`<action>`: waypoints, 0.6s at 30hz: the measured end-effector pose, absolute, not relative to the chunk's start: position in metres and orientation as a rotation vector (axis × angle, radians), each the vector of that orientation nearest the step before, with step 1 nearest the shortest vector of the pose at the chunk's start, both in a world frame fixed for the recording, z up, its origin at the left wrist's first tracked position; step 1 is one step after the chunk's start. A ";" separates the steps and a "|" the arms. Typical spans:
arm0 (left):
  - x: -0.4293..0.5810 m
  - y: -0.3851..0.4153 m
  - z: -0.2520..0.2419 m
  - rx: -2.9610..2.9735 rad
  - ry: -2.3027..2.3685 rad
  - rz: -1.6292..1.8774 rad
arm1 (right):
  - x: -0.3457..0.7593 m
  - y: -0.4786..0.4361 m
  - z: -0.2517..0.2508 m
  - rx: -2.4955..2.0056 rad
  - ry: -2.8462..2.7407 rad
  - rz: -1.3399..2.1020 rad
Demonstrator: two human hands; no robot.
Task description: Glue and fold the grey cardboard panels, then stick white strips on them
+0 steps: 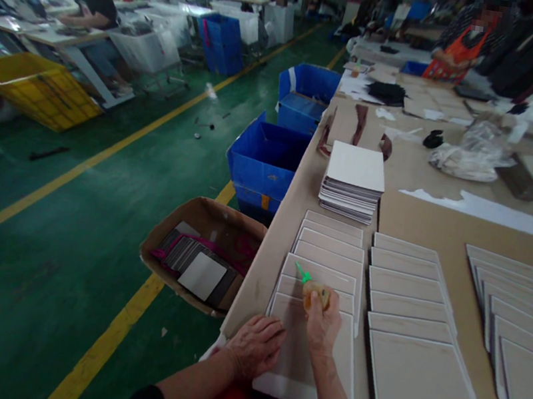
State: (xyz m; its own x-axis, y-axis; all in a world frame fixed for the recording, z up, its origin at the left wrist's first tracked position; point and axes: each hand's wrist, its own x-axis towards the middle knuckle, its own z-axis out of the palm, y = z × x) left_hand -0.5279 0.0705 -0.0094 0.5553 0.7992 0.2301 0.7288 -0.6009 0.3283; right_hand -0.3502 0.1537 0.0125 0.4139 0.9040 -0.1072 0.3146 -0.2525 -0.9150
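My right hand (324,323) is closed round a squeeze bottle (316,296) of yellowish-brown content. Its thin green nozzle points up and left, over the overlapping row of flat beige panels (309,341) with pale edges. My left hand (257,344) rests at the left edge of the nearest panel in that row, its fingers curled together. Whatever lies under those fingers is hidden. Beside this row, to the right, lies a second overlapping row of like panels (425,380). A third row (528,382) fans out further right.
Beyond the rows, a stack of pale panels (356,166) stands on the table (424,228). A cardboard box (146,255) with panels and blue bins (262,182) line the table's left side. One person (459,51) is across the table; another (92,7) sits far left.
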 end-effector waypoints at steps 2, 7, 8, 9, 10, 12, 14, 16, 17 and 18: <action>-0.528 0.071 -0.009 2.598 1.293 0.532 | -0.358 0.155 0.012 -1.734 -0.983 0.929; -0.528 0.071 -0.010 2.598 1.310 0.552 | -0.348 0.162 0.016 -1.625 -0.774 1.025; -0.528 0.071 -0.011 2.596 1.313 0.558 | -0.338 0.165 0.017 -1.624 -0.735 0.998; -0.528 0.071 -0.012 2.594 1.315 0.565 | -0.325 0.168 0.018 -1.632 -0.698 0.956; -0.528 0.071 -0.013 2.592 1.316 0.570 | -0.310 0.171 0.020 -1.647 -0.666 0.904; -0.528 0.070 -0.014 2.588 1.315 0.580 | -0.280 0.176 0.022 -1.693 -0.620 0.788; -0.527 0.070 -0.015 2.587 1.318 0.589 | -0.256 0.181 0.022 -1.750 -0.604 0.690; -0.528 0.070 -0.016 2.589 1.324 0.596 | -0.241 0.183 0.021 -1.813 -0.622 0.630; -0.528 0.069 -0.016 2.591 1.328 0.597 | -0.238 0.184 0.020 -1.845 -0.639 0.610; -0.528 0.069 -0.016 2.593 1.332 0.598 | -0.236 0.184 0.019 -1.876 -0.658 0.594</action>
